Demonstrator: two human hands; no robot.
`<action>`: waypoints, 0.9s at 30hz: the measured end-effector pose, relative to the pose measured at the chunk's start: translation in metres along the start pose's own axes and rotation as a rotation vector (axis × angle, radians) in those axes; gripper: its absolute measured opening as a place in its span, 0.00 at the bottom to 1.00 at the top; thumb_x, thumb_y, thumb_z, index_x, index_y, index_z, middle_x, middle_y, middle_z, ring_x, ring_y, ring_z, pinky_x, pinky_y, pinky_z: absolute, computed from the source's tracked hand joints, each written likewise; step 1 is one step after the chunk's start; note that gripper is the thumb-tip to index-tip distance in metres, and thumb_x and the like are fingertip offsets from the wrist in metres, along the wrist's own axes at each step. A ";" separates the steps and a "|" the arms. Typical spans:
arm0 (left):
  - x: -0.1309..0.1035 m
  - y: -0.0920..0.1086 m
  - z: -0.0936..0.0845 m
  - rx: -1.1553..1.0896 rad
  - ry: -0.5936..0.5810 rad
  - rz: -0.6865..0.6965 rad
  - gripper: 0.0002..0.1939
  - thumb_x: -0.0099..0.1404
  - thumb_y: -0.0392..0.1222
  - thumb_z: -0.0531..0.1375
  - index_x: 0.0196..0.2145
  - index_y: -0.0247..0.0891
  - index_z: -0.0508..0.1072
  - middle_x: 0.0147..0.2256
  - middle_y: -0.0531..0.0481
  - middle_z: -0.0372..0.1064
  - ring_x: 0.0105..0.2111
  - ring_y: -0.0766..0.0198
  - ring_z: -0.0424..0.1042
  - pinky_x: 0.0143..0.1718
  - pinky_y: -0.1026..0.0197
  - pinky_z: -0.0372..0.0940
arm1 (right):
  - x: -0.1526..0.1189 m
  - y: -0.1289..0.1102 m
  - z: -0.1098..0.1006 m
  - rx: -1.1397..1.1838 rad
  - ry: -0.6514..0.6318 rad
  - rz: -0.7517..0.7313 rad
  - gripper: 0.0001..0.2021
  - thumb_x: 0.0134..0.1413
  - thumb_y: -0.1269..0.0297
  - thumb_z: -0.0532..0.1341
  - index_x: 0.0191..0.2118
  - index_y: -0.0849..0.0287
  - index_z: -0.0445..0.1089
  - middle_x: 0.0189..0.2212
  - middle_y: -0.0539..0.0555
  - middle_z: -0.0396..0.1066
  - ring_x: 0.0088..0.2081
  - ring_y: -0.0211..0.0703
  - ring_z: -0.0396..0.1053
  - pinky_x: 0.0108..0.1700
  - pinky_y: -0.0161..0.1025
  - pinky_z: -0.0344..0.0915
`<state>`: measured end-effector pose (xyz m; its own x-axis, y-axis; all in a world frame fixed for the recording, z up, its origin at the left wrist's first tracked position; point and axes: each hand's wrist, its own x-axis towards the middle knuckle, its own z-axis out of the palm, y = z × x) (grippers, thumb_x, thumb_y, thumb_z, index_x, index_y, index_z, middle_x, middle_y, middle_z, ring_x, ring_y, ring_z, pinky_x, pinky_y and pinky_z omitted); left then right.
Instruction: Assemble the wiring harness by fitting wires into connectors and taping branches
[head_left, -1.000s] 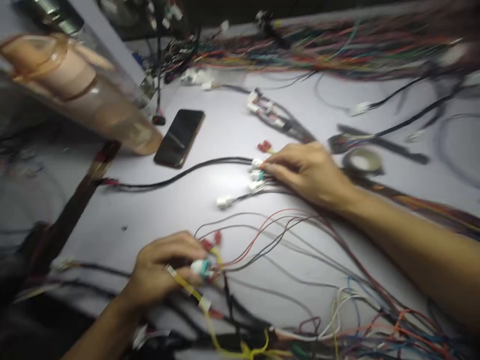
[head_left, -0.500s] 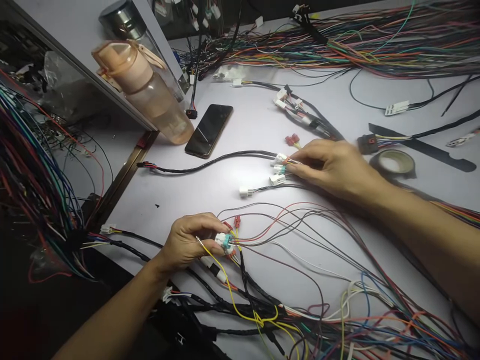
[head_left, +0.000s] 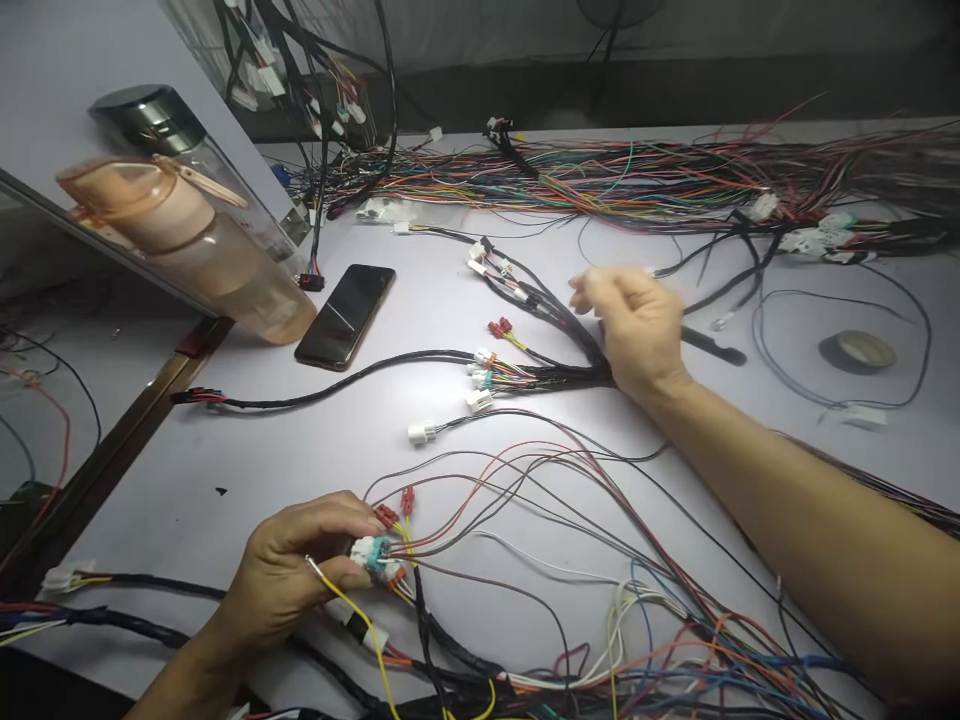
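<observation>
My left hand (head_left: pixel 300 555) pinches a white connector (head_left: pixel 367 552) with a teal part between thumb and fingers. Several thin wires run right from it. A yellow wire (head_left: pixel 352 605) with a bare metal terminal at its tip crosses in front of that hand; whether the fingers grip it I cannot tell. Small red connectors (head_left: pixel 407 500) sit just beyond the fingertips. My right hand (head_left: pixel 637 325) is above a black-taped harness branch (head_left: pixel 559 378), fingers curled together; anything inside them is hidden. At that branch's left end lie white connectors (head_left: pixel 481 378) and a red pair (head_left: pixel 500 328).
A phone (head_left: pixel 345 315) lies beside a peach-lidded bottle (head_left: pixel 217 260) and a dark-lidded one (head_left: pixel 150 120). Loose wires (head_left: pixel 585 180) span the back of the table. A tape roll (head_left: pixel 866 350) lies right, and more wires (head_left: pixel 675 640) spread along the front.
My right hand has left the white connectors and moved along the harness, its fingers now curled. My left hand keeps its hold on the connector. The camera view has shifted.
</observation>
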<state>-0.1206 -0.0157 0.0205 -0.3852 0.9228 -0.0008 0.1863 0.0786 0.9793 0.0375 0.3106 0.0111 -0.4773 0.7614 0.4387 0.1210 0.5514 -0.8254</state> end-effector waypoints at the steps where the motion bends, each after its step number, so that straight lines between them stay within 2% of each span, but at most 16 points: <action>1: 0.000 0.000 0.000 0.002 0.000 0.005 0.11 0.51 0.37 0.70 0.35 0.44 0.81 0.30 0.47 0.77 0.32 0.59 0.76 0.33 0.63 0.71 | -0.002 -0.003 -0.001 -0.016 -0.106 -0.057 0.14 0.60 0.53 0.55 0.36 0.56 0.72 0.32 0.54 0.74 0.35 0.42 0.70 0.40 0.41 0.65; 5: -0.001 0.000 -0.001 0.028 0.011 0.015 0.11 0.50 0.36 0.70 0.34 0.43 0.81 0.30 0.46 0.77 0.32 0.57 0.76 0.34 0.62 0.72 | -0.010 -0.013 0.001 -0.105 -0.584 -0.374 0.06 0.55 0.60 0.60 0.35 0.54 0.73 0.35 0.52 0.74 0.39 0.42 0.69 0.44 0.41 0.62; 7: -0.002 -0.001 -0.002 0.035 0.013 0.016 0.10 0.50 0.37 0.70 0.34 0.43 0.81 0.29 0.46 0.77 0.32 0.57 0.76 0.33 0.61 0.72 | -0.013 -0.015 0.003 -0.223 -0.669 -0.473 0.06 0.56 0.63 0.60 0.37 0.53 0.74 0.37 0.52 0.74 0.41 0.43 0.68 0.45 0.42 0.58; 11: -0.002 -0.001 -0.002 0.038 0.005 0.016 0.10 0.51 0.38 0.69 0.34 0.44 0.81 0.30 0.46 0.77 0.32 0.57 0.76 0.34 0.62 0.72 | -0.017 -0.022 0.007 -0.504 -0.677 -0.503 0.08 0.57 0.64 0.59 0.39 0.55 0.74 0.37 0.53 0.73 0.41 0.43 0.67 0.42 0.42 0.53; 15: -0.002 -0.001 -0.002 0.053 0.011 0.001 0.10 0.50 0.38 0.70 0.33 0.44 0.81 0.29 0.46 0.77 0.32 0.57 0.76 0.34 0.61 0.72 | -0.019 -0.034 0.011 -0.656 -0.699 -0.419 0.07 0.58 0.63 0.59 0.35 0.55 0.75 0.33 0.52 0.73 0.37 0.43 0.67 0.38 0.42 0.48; 20: 0.000 0.003 0.000 0.088 0.036 -0.015 0.09 0.49 0.38 0.70 0.31 0.43 0.81 0.27 0.46 0.76 0.31 0.56 0.76 0.34 0.59 0.73 | -0.019 -0.032 0.014 -0.522 -0.713 -0.256 0.02 0.53 0.66 0.62 0.32 0.54 0.74 0.33 0.49 0.73 0.35 0.40 0.67 0.36 0.40 0.49; 27: 0.001 0.002 -0.002 0.081 0.018 0.011 0.09 0.51 0.40 0.69 0.33 0.44 0.81 0.28 0.47 0.77 0.31 0.57 0.76 0.34 0.59 0.73 | -0.019 -0.020 0.014 -0.347 -0.686 -0.198 0.02 0.51 0.68 0.63 0.31 0.55 0.72 0.32 0.48 0.73 0.36 0.39 0.68 0.36 0.39 0.53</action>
<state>-0.1218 -0.0155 0.0230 -0.3985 0.9170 0.0138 0.2627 0.0998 0.9597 0.0316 0.2799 0.0143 -0.9346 0.3199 0.1555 0.1880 0.8155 -0.5473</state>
